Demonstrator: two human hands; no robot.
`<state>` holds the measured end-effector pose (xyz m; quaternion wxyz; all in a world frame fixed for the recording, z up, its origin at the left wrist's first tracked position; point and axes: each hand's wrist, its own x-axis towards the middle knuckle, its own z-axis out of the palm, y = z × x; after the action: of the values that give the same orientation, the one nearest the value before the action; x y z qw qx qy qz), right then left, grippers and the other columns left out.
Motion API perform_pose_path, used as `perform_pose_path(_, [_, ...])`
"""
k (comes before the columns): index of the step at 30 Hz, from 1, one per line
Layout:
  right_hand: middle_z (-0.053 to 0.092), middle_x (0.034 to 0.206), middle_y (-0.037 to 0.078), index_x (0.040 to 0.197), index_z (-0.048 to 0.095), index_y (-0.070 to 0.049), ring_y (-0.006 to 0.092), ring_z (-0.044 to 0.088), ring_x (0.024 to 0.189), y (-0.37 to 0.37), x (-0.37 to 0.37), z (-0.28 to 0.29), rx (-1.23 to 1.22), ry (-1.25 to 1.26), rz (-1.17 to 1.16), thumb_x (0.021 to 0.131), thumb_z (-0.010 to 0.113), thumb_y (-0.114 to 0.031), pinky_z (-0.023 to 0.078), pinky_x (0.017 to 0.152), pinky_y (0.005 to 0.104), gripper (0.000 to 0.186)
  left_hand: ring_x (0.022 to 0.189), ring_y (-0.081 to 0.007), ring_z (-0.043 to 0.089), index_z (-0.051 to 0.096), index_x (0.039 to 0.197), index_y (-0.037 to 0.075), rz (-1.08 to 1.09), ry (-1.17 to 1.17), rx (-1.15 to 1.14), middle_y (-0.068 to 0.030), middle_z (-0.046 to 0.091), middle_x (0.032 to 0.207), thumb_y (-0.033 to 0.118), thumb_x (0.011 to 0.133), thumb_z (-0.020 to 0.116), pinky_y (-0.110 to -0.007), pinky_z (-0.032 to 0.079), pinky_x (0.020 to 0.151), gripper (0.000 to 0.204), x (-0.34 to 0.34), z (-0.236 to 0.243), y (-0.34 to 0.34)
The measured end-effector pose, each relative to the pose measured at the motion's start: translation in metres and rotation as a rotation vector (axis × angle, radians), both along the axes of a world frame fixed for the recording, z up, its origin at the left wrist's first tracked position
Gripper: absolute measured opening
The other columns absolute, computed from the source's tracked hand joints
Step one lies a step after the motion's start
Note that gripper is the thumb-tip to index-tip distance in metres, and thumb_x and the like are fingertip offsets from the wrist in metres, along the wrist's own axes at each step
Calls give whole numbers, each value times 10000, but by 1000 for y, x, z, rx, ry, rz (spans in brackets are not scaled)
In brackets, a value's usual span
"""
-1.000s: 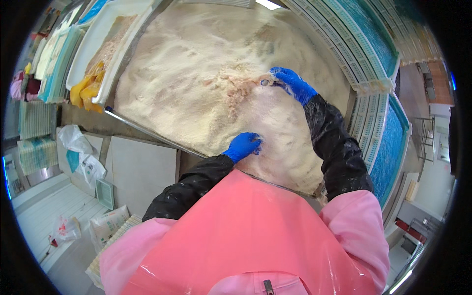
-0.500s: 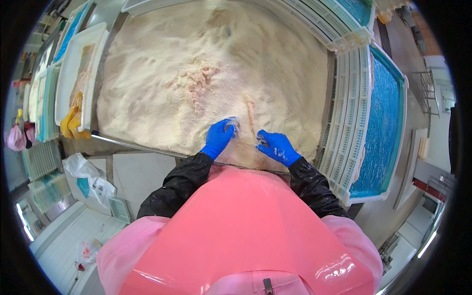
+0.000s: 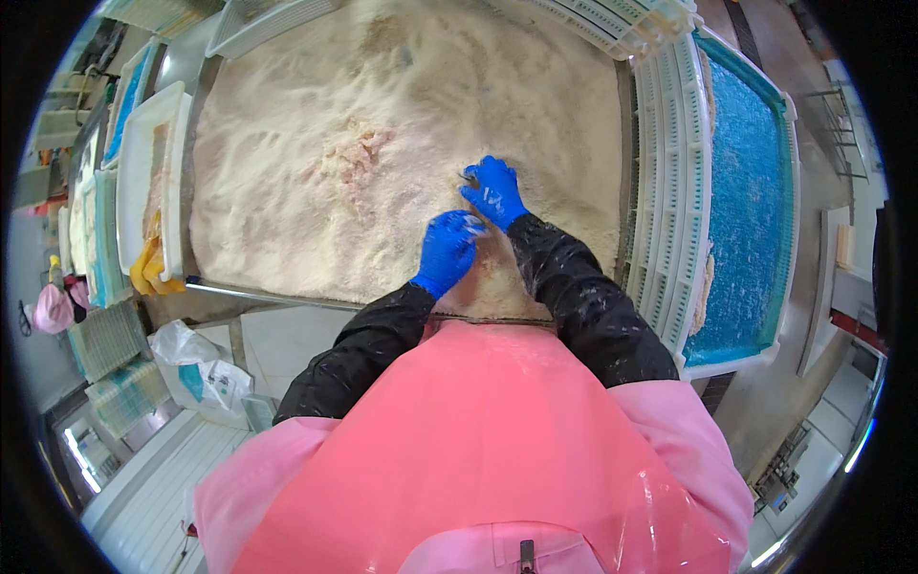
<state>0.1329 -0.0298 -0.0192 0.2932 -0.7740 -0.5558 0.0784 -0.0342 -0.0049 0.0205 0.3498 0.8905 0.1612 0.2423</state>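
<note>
Pale crumb-like powder (image 3: 277,191) fills a wide metal-edged tray in front of me. My right hand (image 3: 495,194), in a blue glove, reaches into its middle with fingers curled downward. Close below it on the left, my left hand (image 3: 447,253), also blue-gloved, has its fingers bent together and dusted with powder. The two hands almost touch. Whatever lies under their fingers is hidden; the thin pinkish strip seen earlier does not show. Farther left, a heap of pinkish raw pieces (image 3: 354,163) lies partly covered with powder.
White slotted trays (image 3: 669,191) are stacked at the right, beside a blue-lined tray (image 3: 751,210). On the left stands a white tub (image 3: 177,191) with a yellow glove (image 3: 153,263) over its near end. A metal rim (image 3: 277,297) edges the powder nearest me.
My right hand has moved forward and left, over where the strip lay. My left hand has come closer to it, and its fingers have turned inward. The view has shifted slightly.
</note>
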Motion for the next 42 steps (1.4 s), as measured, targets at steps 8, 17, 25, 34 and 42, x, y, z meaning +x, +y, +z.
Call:
perform_pose_path(8, [643, 729, 47, 820, 670, -32, 140, 594, 673, 43, 58, 2, -236, 1037, -32, 808, 676, -193, 477, 634, 291, 163, 1050, -313, 551, 675, 923, 114, -98, 88, -56, -93, 631, 1012, 17, 668, 574, -441, 419, 889, 291, -7, -6, -13])
perform_pose_path(17, [543, 1254, 186, 1272, 480, 10, 294, 512, 1165, -20, 56, -13, 211, 234, -240, 884, 595, -180, 380, 1000, 370, 447, 1203, -345, 437, 532, 1205, 7, 554, -141, -253, -177, 525, 1234, -12, 770, 508, -401, 325, 1035, 436, 3, -18, 18])
perform_pose_path(25, [413, 1388, 176, 1349, 434, -68, 336, 363, 1293, -7, -20, 15, 189, 402, 131, 928, 461, -271, 246, 1081, 428, 468, 1054, -160, 485, 511, 1223, 54, -174, -885, -2169, -61, 530, 1195, 345, 995, 385, -284, 387, 955, 390, 43, -81, 42])
perform_pose_path(34, [257, 1499, 112, 1420, 357, -170, 354, 173, 1382, -48, -85, 8, -49, 282, -105, 919, 437, -330, 72, 1096, 540, 532, 1143, -232, 478, 417, 1338, 132, 155, -474, -1765, -89, 445, 1345, 512, 949, 358, -395, 411, 969, 548, 15, -65, -18])
perform_pose_path(42, [278, 1492, 102, 1421, 343, -130, 291, 188, 1394, -57, -88, -2, -54, 410, -247, 959, 369, -290, 125, 1096, 464, 490, 1166, -252, 480, 430, 1316, 96, 190, -509, -2235, -118, 475, 1316, 468, 972, 338, -361, 374, 1010, 515, 40, -6, -19])
